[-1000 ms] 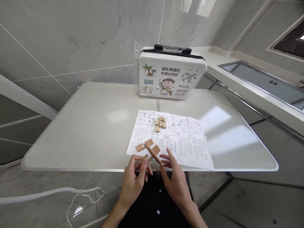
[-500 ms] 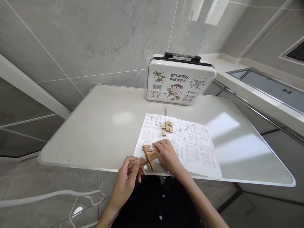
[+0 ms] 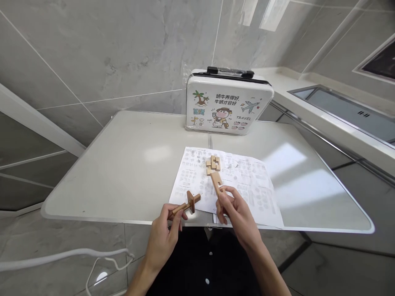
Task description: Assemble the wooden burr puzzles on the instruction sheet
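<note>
My left hand (image 3: 168,230) pinches a crossed pair of notched wooden puzzle bars (image 3: 187,202) just above the table's near edge. My right hand (image 3: 233,207) is closed round the lower end of a single notched wooden bar (image 3: 216,181), lifted over the printed instruction sheet (image 3: 247,189). Farther back on the sheet rests a small cluster of joined wooden pieces (image 3: 213,163), close to the raised bar's far end.
A white cartoon-printed case (image 3: 228,102) with a black handle stands at the back of the white table (image 3: 123,164). Grey tiled walls rise behind. A counter with an inset sink (image 3: 342,107) runs along the right. A white cable (image 3: 61,257) lies on the floor.
My right hand picked a loose wooden bar off the sheet and lifted it. The left hand kept hold of the crossed pair, moving slightly left. The loose bars on the sheet's near part are gone.
</note>
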Demonstrator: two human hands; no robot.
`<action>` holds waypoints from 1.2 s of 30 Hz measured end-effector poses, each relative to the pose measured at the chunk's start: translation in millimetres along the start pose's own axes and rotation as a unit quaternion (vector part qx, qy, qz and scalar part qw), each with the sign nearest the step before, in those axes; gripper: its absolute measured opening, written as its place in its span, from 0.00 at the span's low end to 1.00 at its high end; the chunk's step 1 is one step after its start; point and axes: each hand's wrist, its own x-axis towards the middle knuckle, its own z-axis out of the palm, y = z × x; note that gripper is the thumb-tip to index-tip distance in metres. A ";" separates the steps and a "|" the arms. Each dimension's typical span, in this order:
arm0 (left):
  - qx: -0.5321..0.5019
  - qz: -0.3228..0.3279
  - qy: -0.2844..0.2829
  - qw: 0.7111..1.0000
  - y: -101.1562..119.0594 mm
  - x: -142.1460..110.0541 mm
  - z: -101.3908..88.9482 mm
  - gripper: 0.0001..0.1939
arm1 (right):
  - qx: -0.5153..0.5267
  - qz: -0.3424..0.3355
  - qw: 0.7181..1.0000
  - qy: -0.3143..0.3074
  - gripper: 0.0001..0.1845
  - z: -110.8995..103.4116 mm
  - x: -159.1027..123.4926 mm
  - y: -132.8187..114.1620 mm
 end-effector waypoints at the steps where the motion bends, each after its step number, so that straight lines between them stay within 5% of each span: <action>1: 0.016 0.009 0.000 1.000 -0.3 0.4 1.9 0.14 | 0.022 0.013 1.000 -0.018 0.23 3.6 -6.1 -4.9; 5: 0.072 0.069 -0.013 0.995 0.1 1.5 7.8 0.11 | 0.055 0.038 0.995 -0.078 0.24 16.2 -19.3 -15.6; 17: 0.128 0.202 -0.004 0.971 -1.8 0.2 14.6 0.04 | 0.089 0.088 0.986 -0.110 0.26 13.8 -19.4 -9.4; 36: 0.099 0.244 -0.013 0.965 3.4 3.1 16.6 0.07 | 0.198 0.135 0.955 -0.176 0.22 4.3 -33.7 10.2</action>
